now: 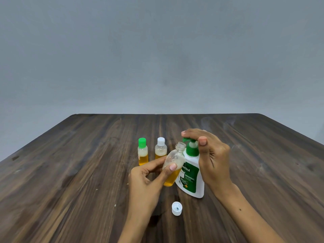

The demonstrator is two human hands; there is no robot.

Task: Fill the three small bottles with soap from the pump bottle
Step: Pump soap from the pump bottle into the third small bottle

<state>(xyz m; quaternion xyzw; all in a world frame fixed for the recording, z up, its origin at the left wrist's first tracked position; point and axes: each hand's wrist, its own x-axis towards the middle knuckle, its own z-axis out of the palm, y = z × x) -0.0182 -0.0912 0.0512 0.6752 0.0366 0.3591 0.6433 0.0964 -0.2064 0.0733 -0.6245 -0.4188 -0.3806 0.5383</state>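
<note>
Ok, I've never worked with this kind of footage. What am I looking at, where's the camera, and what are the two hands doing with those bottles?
There is no machine here: a person works with bare hands, and the single picture comes from a camera worn on their head, looking forward and down at a wooden table.

The left hand holds an open small bottle, tilted so its mouth is near the spout of the pump bottle. The small bottle is partly filled with yellow soap with foam above it. The right hand rests over the green pump head; I cannot tell whether it is pressing.

Behind stand two more small bottles, both closed and partly filled: one with a green cap, one with a white cap. A loose white cap lies on the table nearer the person.
</note>
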